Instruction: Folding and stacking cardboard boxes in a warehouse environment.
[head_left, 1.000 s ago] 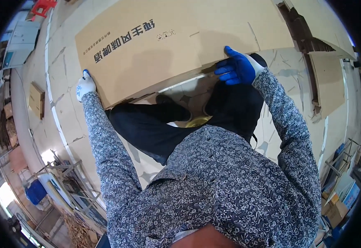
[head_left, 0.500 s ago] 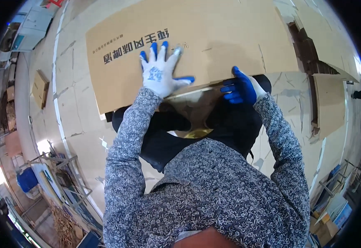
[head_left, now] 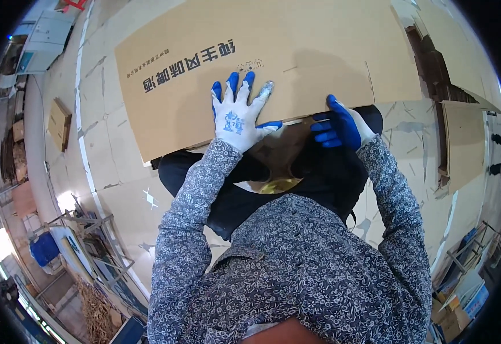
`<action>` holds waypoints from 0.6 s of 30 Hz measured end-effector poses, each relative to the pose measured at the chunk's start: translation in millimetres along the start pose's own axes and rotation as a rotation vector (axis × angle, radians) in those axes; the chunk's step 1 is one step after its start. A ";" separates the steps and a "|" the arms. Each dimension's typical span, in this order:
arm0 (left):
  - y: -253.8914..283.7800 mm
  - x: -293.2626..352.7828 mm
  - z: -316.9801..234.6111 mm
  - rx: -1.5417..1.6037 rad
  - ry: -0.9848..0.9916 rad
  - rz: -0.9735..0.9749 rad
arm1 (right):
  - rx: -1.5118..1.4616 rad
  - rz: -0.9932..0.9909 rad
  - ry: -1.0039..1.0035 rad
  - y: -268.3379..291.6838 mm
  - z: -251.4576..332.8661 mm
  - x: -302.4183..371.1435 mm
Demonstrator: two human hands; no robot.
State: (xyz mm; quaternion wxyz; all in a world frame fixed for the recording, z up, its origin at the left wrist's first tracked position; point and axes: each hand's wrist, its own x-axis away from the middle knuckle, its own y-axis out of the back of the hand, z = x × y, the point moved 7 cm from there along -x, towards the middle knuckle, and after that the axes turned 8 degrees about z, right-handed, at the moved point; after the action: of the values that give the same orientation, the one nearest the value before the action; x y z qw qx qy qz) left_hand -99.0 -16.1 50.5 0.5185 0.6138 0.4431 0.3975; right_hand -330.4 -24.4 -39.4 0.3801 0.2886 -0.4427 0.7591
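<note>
A large flat sheet of brown cardboard (head_left: 319, 46), with dark printing on its left half, lies in front of my knees. My left hand (head_left: 238, 117), in a white work glove with blue fingertips, rests flat on the sheet near its close edge, fingers spread. My right hand (head_left: 342, 127), in a matching glove with its blue palm side showing, is at the sheet's near edge beside my right knee. Its thumb points up by the edge and its other fingers stretch leftward. I see nothing held in it.
Stacked brown cardboard (head_left: 465, 140) lies at the right. A small cardboard stack (head_left: 59, 124) sits on the tiled floor at the left. Metal racks (head_left: 92, 241) with a blue item stand at the lower left. A pale cabinet (head_left: 49, 31) is at the far left.
My left hand has slid rightward and nearer to me across the cardboard, fingers still spread. My right hand has shifted slightly right and nearer to me.
</note>
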 end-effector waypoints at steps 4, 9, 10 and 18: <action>5.3 1.2 4.9 0.058 0.016 -0.048 | 0.008 -0.032 0.029 18.1 4.9 24.6; -0.8 4.1 2.7 0.046 0.011 0.011 | -0.364 0.373 0.360 125.9 17.1 72.9; -2.8 5.0 4.2 0.038 0.008 0.045 | -0.494 0.072 0.534 145.3 26.9 82.5; -0.6 8.9 8.3 0.075 0.011 0.034 | 0.025 -0.425 1.156 129.1 92.7 134.1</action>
State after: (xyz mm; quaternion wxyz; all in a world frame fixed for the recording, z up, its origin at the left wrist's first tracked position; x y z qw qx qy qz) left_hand -88.6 -10.0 49.0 0.4861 0.6379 0.4501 0.3927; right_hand -501.5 -105.1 47.0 0.6982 -0.0830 -0.0887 0.7055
